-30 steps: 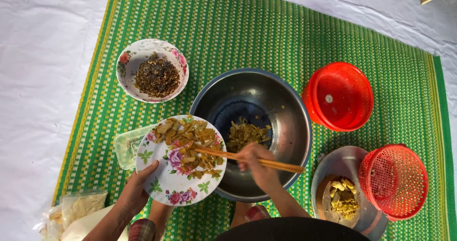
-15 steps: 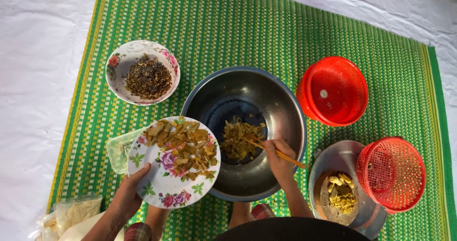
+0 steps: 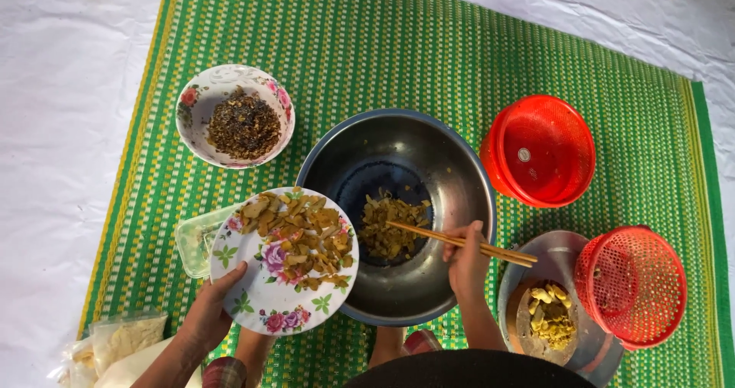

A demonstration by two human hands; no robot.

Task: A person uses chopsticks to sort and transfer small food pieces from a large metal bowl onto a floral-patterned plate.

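- Head view: the left hand (image 3: 208,311) grips the near rim of a round white plate with a flower pattern (image 3: 264,311), fingers curled over the edge; the plate carries brown-yellow food pieces (image 3: 298,239) and hangs partly over the rim of a large round steel bowl (image 3: 459,181).
- The right hand (image 3: 467,261) is clenched around a pair of wooden chopsticks (image 3: 459,242); their tips touch a heap of yellowish shreds (image 3: 392,227) on the bowl's floor.
- A clear plastic box (image 3: 193,239) is mostly hidden under the plate.
- Behind, a flowered ceramic bowl of dark crumbs (image 3: 239,120) stands on the green woven mat (image 3: 383,43).
- At right, a red plastic basket (image 3: 543,150); another red mesh basket (image 3: 632,284) covers part of a smaller steel bowl (image 3: 551,244) holding yellow chunks (image 3: 550,319).
- Bottom left, clear bags of pale stuff (image 3: 122,334) are cut off by the frame; contents hard to make out.
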